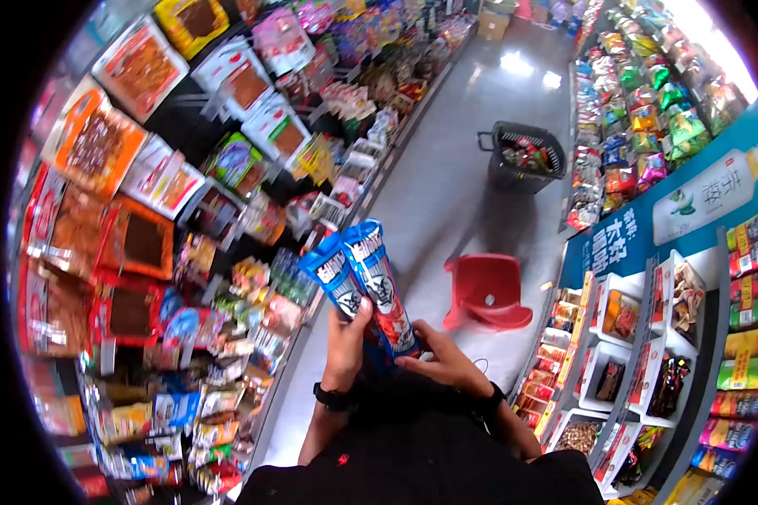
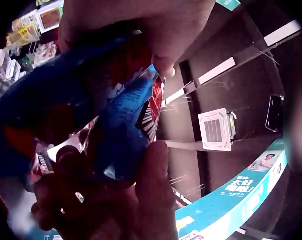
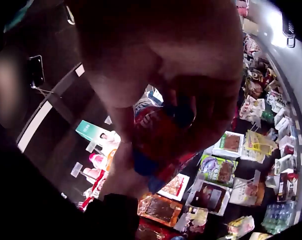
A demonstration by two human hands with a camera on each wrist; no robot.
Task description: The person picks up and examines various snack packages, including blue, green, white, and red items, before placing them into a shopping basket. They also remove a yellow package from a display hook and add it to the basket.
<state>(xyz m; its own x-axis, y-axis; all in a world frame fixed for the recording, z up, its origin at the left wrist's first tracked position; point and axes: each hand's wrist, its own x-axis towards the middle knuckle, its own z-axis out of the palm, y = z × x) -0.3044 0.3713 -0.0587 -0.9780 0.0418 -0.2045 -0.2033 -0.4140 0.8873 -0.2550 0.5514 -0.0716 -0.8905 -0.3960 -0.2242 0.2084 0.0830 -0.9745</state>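
Observation:
In front of my chest I hold two long blue snack packets with white lettering and red parts, side by side and slightly fanned. My left hand [image 1: 345, 343] grips the left packet [image 1: 332, 273] low down, its thumb lying over the front. Fingers of my right hand [image 1: 445, 364] pinch the bottom end of the right packet [image 1: 383, 290], thumb in front. From the left wrist, the crinkled blue wrapping [image 2: 123, 112] shows between both hands. The right wrist view is dark, with the red and blue wrapping [image 3: 156, 127] partly hidden behind my fingers.
Shelves of hanging bagged snacks [image 1: 135, 236] line the left side. Bins [image 1: 602, 379] of loose packs and a blue-green banner [image 1: 598, 244] stand on the right. On the aisle floor are a red stool [image 1: 487, 286] and a black shopping basket [image 1: 522, 181] with packets inside.

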